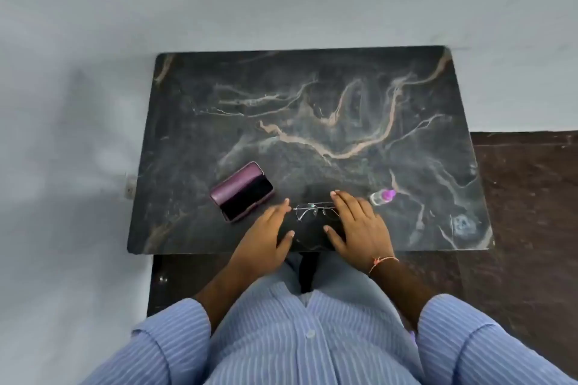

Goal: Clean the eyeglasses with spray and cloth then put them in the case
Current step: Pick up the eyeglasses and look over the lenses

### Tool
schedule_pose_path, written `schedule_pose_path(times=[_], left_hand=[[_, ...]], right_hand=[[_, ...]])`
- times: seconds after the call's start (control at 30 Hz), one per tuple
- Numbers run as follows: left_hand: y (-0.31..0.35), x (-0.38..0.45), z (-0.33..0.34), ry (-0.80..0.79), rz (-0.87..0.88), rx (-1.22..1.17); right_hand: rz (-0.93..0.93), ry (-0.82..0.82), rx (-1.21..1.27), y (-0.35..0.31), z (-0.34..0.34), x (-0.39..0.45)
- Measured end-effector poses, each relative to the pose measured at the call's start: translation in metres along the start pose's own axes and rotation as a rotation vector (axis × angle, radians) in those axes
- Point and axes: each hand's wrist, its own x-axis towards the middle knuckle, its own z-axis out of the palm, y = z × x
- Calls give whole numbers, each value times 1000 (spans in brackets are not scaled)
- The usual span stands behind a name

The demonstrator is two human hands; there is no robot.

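Note:
Thin metal-framed eyeglasses lie on a dark cloth near the front edge of the dark marble table. My left hand rests flat just left of the glasses, fingertips by the frame's left end. My right hand lies flat over the frame's right end, fingers straight. A purple glasses case lies open to the left of my hands. A small clear spray bottle with a pink cap lies on its side to the right of my right hand.
The table stands against a pale grey wall. Dark brown floor shows to the right and below the table. My striped blue shirt fills the bottom of the view.

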Motion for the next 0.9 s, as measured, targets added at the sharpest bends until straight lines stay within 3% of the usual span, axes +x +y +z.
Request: schedule_pose_path(times=[0.13, 0.33, 0.7, 0.9], left_hand=[[-14, 23, 24, 136, -205, -133], [-42, 45, 55, 241, -168, -153], [-74, 51, 75, 512, 80, -149], [-83, 61, 78, 482, 116, -218]], right_hand=[[103, 2, 34, 23, 23, 5], [94, 119, 122, 54, 64, 7], [24, 432, 92, 63, 90, 18], [-46, 472, 68, 66, 99, 19]])
